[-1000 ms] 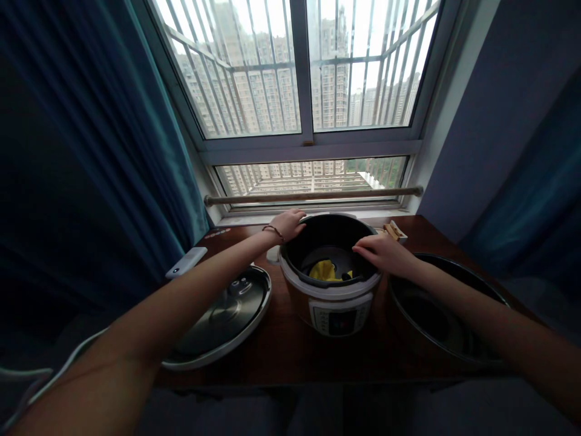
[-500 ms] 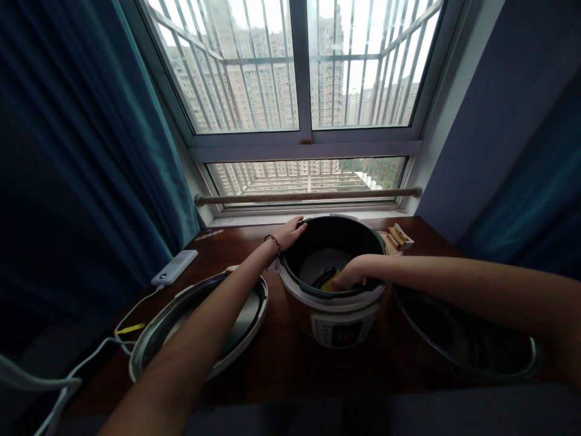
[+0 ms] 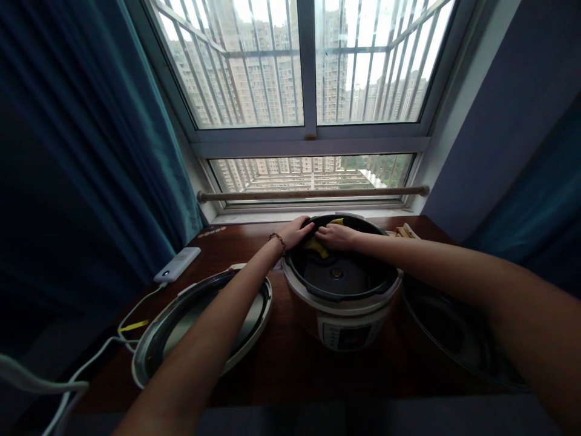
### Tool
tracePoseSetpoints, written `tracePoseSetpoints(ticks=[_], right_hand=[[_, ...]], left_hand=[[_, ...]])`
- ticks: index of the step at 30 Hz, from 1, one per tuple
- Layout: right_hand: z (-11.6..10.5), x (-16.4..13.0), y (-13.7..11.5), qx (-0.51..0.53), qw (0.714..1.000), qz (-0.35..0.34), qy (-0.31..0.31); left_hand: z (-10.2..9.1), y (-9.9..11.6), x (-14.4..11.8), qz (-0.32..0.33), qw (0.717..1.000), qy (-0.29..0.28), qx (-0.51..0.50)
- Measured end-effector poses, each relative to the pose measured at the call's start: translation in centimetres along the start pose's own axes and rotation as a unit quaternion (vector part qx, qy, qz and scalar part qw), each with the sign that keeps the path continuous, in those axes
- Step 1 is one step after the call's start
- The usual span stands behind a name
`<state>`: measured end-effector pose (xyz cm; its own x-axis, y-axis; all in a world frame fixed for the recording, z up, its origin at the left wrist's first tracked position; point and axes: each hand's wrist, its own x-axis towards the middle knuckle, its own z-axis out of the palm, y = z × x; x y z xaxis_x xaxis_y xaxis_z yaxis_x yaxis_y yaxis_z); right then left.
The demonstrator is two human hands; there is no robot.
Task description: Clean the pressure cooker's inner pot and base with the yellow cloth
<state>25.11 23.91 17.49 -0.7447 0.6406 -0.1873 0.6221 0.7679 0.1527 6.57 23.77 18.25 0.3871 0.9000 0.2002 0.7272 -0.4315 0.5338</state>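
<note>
An electric pressure cooker (image 3: 302, 290) with a light rim and a front control panel stands on the wooden table, its top uncovered. Inside, a dark floor with a small round centre piece (image 3: 336, 274) shows. My left hand (image 3: 294, 233) grips the rim at the far left side, fingers over the edge. Against the inner wall at the back left, my right hand (image 3: 336, 236) presses a yellow cloth (image 3: 318, 246); its fingers are closed on it and partly hide it. The cooker's lid (image 3: 247, 330) lies underside up at the left, partly behind my left forearm.
To the right, under my right arm, sits a dark round pot (image 3: 447, 339). A white power bank (image 3: 177, 264) with a cable (image 3: 136, 303) lies at the far left. Behind the cooker are a small wooden item (image 3: 406, 231) and a barred window (image 3: 308, 139).
My right hand has moved the yellow cloth from the near floor of the cooker up to the back left inner wall. My left hand stays on the rim. The view has shifted slightly.
</note>
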Motion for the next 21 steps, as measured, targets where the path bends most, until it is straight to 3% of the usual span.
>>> tracePoseSetpoints(ticks=[2, 5, 14, 18, 21], right_hand=[[0.3, 0.9, -0.6, -0.002, 1.0, -0.008, 0.005], [1.1, 1.3, -1.2, 0.045, 0.998, 0.023, -0.048], [1.6, -0.5, -0.4, 0.143, 0.967, 0.137, -0.161], [1.9, -2.4, -0.3, 0.197, 0.947, 0.127, -0.221], [1.3, -4.3, -1.5, 0.236, 0.929, 0.092, -0.269]], left_hand=[[0.1, -0.1, 0.1, 0.002, 1.0, -0.001, -0.002], [0.1, -0.4, 0.2, 0.004, 1.0, -0.001, -0.004], [0.4, -1.1, 0.4, 0.01, 1.0, 0.001, -0.02], [0.3, -0.9, 0.5, 0.011, 1.0, -0.003, -0.019], [0.2, -0.9, 0.5, 0.009, 1.0, -0.002, -0.014]])
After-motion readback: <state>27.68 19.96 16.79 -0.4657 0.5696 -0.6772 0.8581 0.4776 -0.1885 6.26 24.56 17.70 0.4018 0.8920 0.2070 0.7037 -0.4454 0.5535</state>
